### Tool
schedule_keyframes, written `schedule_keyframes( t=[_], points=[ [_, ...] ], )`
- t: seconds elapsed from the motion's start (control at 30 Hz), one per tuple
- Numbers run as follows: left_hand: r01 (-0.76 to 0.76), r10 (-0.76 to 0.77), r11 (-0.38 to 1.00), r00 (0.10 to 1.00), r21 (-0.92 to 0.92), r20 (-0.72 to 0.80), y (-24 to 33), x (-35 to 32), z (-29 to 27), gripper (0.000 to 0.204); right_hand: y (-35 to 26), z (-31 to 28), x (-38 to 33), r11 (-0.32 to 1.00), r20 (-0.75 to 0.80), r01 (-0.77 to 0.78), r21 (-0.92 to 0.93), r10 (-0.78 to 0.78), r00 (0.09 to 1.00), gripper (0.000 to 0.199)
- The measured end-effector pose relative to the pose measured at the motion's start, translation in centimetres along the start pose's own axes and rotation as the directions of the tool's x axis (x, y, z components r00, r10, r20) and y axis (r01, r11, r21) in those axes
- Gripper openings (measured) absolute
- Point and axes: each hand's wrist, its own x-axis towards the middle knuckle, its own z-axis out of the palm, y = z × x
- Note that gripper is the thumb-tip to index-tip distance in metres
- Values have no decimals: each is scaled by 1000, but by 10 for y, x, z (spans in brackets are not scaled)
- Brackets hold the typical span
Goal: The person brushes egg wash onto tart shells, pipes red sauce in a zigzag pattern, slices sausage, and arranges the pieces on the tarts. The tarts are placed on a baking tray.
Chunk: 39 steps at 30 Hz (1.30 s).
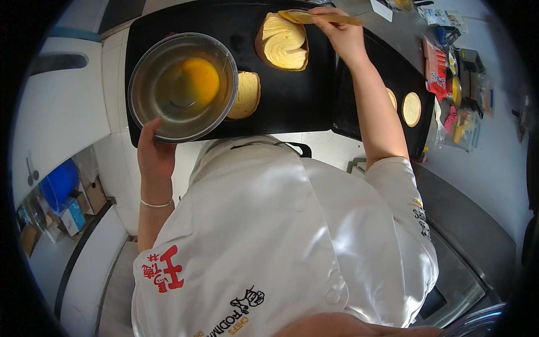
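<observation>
Beside white floor tiles point(116, 106) we had a black tray point(297, 106); above its left side our left hand point(156, 151) clasped a bowl point(145, 84) of egg point(197, 81) by the rim. At a loaf's point(283, 48) far edge our right hand point(343, 39) pinched the brush point(300, 17), its long axis crosswise, tip pointing left

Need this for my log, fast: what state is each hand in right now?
Left hand: closed on the rim of the metal bowl of yellow liquid.
Right hand: closed around the brush, its tip at the folded dough.
</observation>
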Motion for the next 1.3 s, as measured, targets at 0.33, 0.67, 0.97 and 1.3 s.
schedule_keyframes(
  t=[0.33, 0.67, 0.97, 1.3],
  points=[
    [-22, 22, 999, 1000, 24, -12, 5, -2, 3, 27, 2, 7, -20, 721, 217, 352, -597, -277, 936, 17],
    [6, -6, 1000, 1000, -1, 16, 7, 7, -17, 37, -60, 28, -70, 870, 171, 271, -412, -218, 961, 13],
    [18, -18, 1000, 999, 5, -34, 8, 1, 0, 28, -11, 2, -71, 764, -115, -465, 447, 565, 817, 19],
    [1, -2, 1000, 1000, 27, 5, 6, 1, 1, 29, -30, 2, -87, 905, -83, -333, 266, 366, 927, 14]
  ],
)
